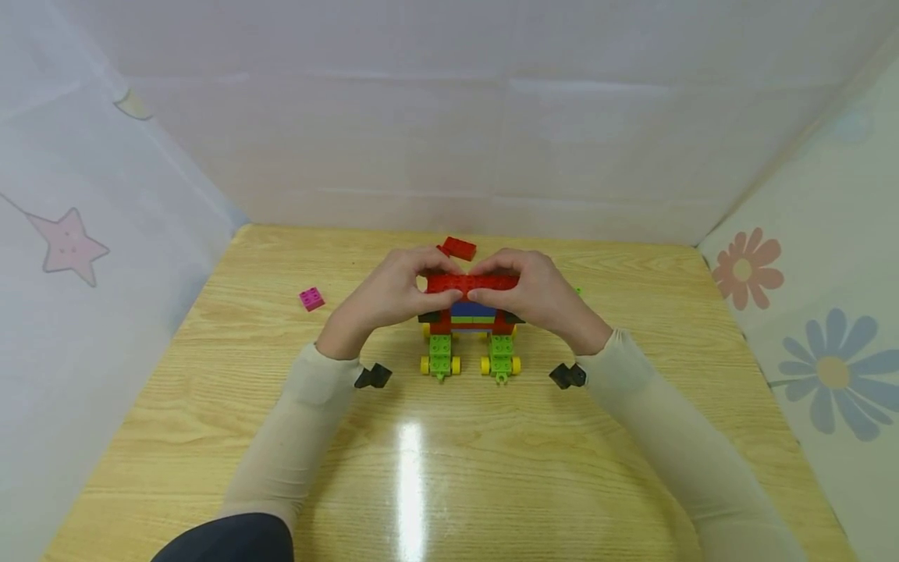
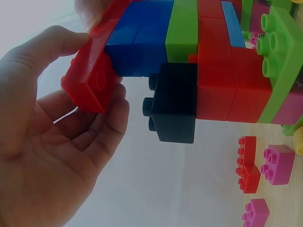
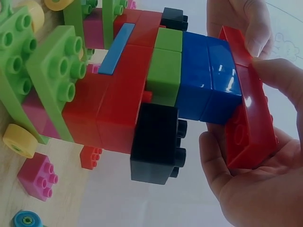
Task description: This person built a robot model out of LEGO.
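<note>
Red bricks (image 1: 445, 283), pinched by our left fingers (image 1: 444, 298) and right fingers (image 1: 493, 298), top the block model (image 1: 474, 310); table (image 1: 492, 453) beneath it, wall (image 1: 449, 148) behind.

Pale printed walls (image 1: 421, 148) edge a wooden table (image 1: 506, 468).

We see a screened play-style corner, its building unidentifiable: pale creased sheets (image 1: 449, 156) border a wood-grain worktop (image 1: 527, 468) bearing toy bricks (image 1: 473, 310), with a printed star (image 1: 72, 247) at frame left and flowers (image 1: 833, 373) at frame right.
</note>
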A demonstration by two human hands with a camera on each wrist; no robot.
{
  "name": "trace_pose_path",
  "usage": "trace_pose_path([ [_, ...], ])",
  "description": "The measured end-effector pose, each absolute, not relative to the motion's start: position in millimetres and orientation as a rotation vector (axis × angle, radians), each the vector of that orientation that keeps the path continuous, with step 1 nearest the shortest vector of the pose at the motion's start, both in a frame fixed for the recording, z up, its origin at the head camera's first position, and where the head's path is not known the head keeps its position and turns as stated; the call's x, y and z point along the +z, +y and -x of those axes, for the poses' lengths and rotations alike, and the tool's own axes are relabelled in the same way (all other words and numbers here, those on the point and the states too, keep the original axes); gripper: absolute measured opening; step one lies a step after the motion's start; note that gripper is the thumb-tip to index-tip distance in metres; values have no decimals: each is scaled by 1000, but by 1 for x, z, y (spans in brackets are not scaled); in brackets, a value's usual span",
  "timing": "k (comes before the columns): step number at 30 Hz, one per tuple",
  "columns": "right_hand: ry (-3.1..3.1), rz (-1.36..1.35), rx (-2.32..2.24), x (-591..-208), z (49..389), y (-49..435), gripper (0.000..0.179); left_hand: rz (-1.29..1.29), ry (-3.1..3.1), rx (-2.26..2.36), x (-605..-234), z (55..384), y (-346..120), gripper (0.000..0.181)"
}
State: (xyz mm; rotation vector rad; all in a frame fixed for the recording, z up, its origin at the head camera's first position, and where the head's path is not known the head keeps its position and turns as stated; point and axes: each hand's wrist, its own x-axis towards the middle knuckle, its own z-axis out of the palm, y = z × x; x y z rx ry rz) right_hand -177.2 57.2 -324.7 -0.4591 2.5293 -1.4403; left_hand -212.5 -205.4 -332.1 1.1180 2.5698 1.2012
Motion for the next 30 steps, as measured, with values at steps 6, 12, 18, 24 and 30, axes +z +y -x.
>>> trace_pose_path([
  [6,2520,465,-1456,-328,178,57,34,-1122,2567,1189,-332,214,-207,26],
  [12,2526,472,-1456,-328,177,57,34,-1128,2564,1183,-331,214,-207,27],
  [18,2524,454,-1462,-327,175,57,34,-1129,2559,1188,-331,213,-206,26],
  [24,2550,493,-1419,-327,175,58,37,-1120,2583,1170,-330,212,-207,28],
  [30,2564,466,-1384,-327,175,62,41,-1103,2576,1159,-328,212,-211,28],
])
